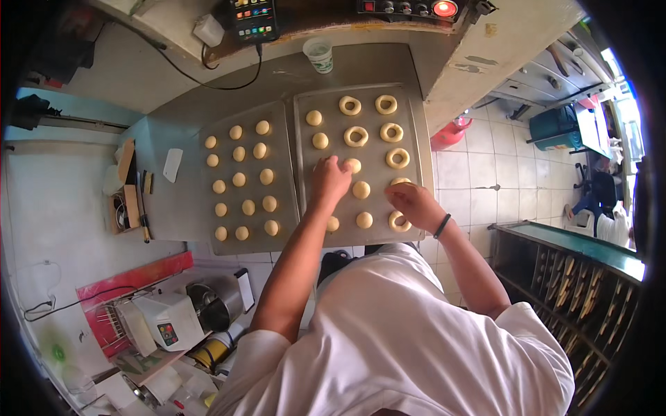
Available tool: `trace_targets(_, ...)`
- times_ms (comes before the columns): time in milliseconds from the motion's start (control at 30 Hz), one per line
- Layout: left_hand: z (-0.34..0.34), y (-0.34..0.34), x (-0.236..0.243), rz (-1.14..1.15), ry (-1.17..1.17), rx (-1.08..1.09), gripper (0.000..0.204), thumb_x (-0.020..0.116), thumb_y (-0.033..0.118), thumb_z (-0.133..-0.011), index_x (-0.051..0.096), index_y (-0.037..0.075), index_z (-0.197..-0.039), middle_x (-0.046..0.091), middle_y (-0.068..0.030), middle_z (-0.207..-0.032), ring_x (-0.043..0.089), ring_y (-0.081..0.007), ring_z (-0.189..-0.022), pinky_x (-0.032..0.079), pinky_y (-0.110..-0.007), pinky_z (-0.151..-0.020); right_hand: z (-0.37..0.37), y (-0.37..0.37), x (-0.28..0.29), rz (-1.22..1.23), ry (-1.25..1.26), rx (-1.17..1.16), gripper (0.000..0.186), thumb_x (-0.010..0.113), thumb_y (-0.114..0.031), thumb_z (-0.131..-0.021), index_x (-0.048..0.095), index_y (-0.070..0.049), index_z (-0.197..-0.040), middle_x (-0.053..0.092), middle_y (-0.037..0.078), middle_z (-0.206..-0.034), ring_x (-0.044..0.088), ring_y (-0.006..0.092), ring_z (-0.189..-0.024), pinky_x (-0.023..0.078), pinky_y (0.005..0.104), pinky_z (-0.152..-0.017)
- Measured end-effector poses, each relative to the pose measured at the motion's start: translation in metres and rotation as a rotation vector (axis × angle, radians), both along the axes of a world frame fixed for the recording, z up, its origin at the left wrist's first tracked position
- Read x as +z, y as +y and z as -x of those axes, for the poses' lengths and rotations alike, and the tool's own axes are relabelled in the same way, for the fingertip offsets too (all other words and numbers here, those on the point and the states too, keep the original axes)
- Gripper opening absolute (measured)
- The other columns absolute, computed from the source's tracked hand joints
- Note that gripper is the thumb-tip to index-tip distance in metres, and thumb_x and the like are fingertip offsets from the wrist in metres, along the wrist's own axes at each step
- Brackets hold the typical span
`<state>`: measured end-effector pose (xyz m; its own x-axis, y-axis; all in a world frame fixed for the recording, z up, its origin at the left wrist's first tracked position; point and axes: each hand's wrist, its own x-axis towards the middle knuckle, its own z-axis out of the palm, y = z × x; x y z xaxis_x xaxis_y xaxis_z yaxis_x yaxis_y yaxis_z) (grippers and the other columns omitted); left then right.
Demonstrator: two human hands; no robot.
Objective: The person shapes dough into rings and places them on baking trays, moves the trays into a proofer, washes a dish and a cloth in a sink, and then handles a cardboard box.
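Two metal baking trays lie side by side on the table. On the right tray [331, 101] are pale dough rings [356, 136] and round dough balls [361, 189]. My left hand [331, 182] reaches over this tray, fingers curled against a dough ball [353, 165] in the middle column. At the right column, my right hand [417, 206] has its fingers bunched together on a piece of dough [400, 181]. That piece is mostly hidden under the hand, so its full shape does not show. Just below that hand sits another dough ring [399, 221].
The left tray [229, 123] carries several smaller dough balls [238, 179]. Behind the trays stands a plastic cup [318, 55], with a phone [254, 21] and its cable above. A mixer [182, 313] is at lower left, a loaded rack [565, 284] at right, a red cylinder [451, 134] beyond the table.
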<state>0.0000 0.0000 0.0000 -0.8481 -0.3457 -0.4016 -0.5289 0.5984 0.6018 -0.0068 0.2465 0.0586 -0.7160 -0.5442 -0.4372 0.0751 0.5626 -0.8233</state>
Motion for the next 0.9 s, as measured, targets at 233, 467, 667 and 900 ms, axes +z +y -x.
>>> trace_targets(233,0.036,0.041,0.027,-0.178,0.106,-0.157,0.025,0.07,0.023,-0.088,0.064,-0.001,-0.094,0.068,-0.015,-0.1,0.066,-0.0248,-0.086,0.054,-0.042,-0.077,0.017,0.019,-0.021,0.19,0.025,-0.215,0.028,0.065,-0.016,-0.095,0.067,-0.001,-0.119,0.07,0.012,-0.103,0.069,0.0198,-0.092,0.054,0.0318,-0.081)
trace_targets(467,-0.057,0.047,0.075,-1.027,0.151,0.091,0.04,0.069,0.006,-0.089,0.051,0.002,-0.125,0.064,-0.0038,-0.098,0.061,-0.0103,-0.088,0.052,-0.025,-0.078,-0.03,-0.008,0.01,0.415,-0.126,-0.25,0.032,0.068,-0.015,-0.094,0.067,-0.001,-0.123,0.065,0.006,-0.097,0.062,0.0132,-0.093,0.048,0.025,-0.084)
trace_targets(667,-0.145,0.023,0.085,-0.834,0.319,-0.038,0.051,0.066,0.002,-0.088,0.045,0.002,-0.135,0.065,-0.0065,-0.102,0.062,-0.0119,-0.092,0.053,-0.028,-0.083,-0.093,-0.039,0.039,0.463,-0.016,-0.104,0.029,0.065,-0.005,-0.093,0.069,-0.003,-0.121,0.061,0.008,-0.109,0.062,0.0159,-0.095,0.051,0.0286,-0.088)
trace_targets(900,-0.245,0.007,0.112,-0.922,0.642,0.256,0.052,0.065,-0.003,-0.086,0.046,0.002,-0.135,0.064,-0.0067,-0.099,0.062,-0.0118,-0.092,0.052,-0.028,-0.081,-0.166,-0.098,0.047,0.441,0.067,-0.021,0.028,0.067,-0.004,-0.086,0.07,-0.002,-0.113,0.063,0.008,-0.1,0.064,0.0204,-0.092,0.052,0.0327,-0.082)
